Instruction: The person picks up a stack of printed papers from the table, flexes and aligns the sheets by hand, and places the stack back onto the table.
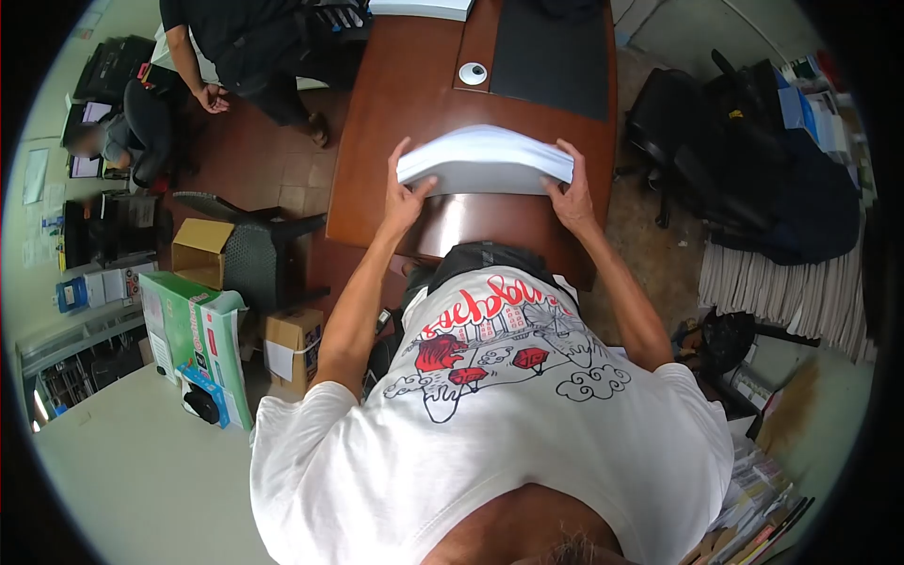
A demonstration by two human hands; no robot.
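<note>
Between my two hands is a thick stack of white paper [485,151], bowed upward in the middle, its near side in grey shade. My left hand [405,196] grips the stack's left end, thumb on the near side and fingers behind. At the right end my right hand [571,193] holds it the same way. The stack is over the near part of a brown wooden desk [395,104]; whether its lower edge touches the desktop I cannot tell.
On the desk lie a dark mat [551,61], a small white round object [473,73] and another paper stack [421,8]. A black office chair [673,122] stands right. Left are a wicker chair [268,254], cardboard boxes [292,348] and a person in dark clothes [254,52].
</note>
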